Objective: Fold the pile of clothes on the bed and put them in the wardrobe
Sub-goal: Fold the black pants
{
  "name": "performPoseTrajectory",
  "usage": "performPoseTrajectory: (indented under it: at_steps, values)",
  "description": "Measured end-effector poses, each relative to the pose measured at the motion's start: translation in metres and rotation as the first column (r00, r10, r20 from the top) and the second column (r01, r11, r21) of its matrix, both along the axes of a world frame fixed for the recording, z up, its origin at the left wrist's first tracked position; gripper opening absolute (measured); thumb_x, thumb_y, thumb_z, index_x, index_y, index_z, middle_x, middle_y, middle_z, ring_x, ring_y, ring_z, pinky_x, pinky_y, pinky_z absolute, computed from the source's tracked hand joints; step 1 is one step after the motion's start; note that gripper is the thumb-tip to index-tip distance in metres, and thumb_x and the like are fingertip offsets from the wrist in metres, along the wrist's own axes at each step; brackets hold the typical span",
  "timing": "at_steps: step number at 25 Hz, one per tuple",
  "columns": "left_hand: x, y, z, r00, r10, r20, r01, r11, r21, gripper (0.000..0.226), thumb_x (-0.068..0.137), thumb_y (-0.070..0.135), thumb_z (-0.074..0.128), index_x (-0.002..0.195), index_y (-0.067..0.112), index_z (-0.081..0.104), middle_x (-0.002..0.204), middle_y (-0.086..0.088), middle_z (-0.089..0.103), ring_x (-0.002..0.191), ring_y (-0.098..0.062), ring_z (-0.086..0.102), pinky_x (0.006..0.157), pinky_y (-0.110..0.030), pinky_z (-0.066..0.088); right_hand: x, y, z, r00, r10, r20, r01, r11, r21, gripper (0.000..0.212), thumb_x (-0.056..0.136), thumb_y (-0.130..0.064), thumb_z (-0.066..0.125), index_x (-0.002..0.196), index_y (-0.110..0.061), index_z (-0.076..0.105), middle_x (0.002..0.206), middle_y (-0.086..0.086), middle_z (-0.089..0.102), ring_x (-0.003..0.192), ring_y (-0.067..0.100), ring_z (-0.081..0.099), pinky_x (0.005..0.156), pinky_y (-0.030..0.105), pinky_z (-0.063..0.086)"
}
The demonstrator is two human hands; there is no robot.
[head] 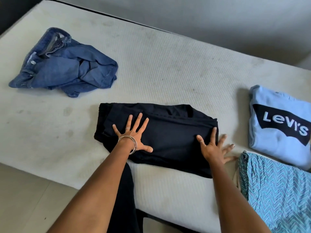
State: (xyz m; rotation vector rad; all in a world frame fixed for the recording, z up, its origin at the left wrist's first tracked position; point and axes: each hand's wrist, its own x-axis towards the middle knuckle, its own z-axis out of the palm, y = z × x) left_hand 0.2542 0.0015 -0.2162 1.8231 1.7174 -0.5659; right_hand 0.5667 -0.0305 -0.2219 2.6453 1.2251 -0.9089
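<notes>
At the near edge of the bed (151, 68), dark trousers (168, 132) lie folded, pressed flat by the left hand (134, 138) and right hand (212, 148), fingers spread and nothing gripped. Part of the fabric overhangs the edge, so slippage is judged likely once pressure is released. Blue jeans (67, 64) remain crumpled well apart.

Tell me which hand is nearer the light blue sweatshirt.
Right. The right hand lies at the dark trousers' end beside the sweatshirt; the left hand presses their far end.

Black trousers (168, 133), blue jeans (67, 66), chevron-patterned turquoise cloth (276, 190)
</notes>
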Motion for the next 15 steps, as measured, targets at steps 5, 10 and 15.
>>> performPoseTrajectory:
  at_steps: [5,10,15]
  values:
    - [-0.015,0.013,0.013,0.989,-0.008,0.146,0.001,0.999,0.049,0.110,0.067,0.081,0.056,0.146,0.048,-0.013,0.152,0.020,-0.031,0.143,-0.017,-0.025,0.098,-0.078,-0.002,-0.108,-0.004,0.007,0.919,0.378,-0.111,-0.278,0.821,0.498,0.075,0.100,-0.045,0.046,0.155,-0.004,0.015,0.163,0.018,0.004,0.151,0.035,0.001,0.117,0.054,0.019]
    - [-0.077,0.004,0.021,0.850,0.483,0.211,-0.526,0.752,0.397,0.064,0.086,0.054,0.059,0.141,0.051,0.026,0.161,-0.006,-0.004,0.144,-0.043,0.007,0.101,-0.071,0.022,-0.198,0.005,0.010,0.707,0.278,-0.651,0.141,0.846,0.514,0.067,0.104,-0.043,0.035,0.157,-0.018,0.003,0.165,-0.003,0.004,0.151,0.011,0.008,0.124,0.039,0.014]
    - [-0.085,0.015,0.025,0.780,0.588,0.213,-0.621,0.769,0.151,0.084,0.083,0.060,0.061,0.140,0.064,0.000,0.136,-0.023,0.036,0.117,-0.046,0.044,0.097,-0.057,0.039,-0.200,0.017,-0.016,0.705,0.280,-0.652,0.119,0.859,0.498,0.070,0.104,-0.045,0.035,0.157,-0.022,-0.004,0.164,-0.010,-0.010,0.150,0.006,-0.008,0.124,0.034,0.003]
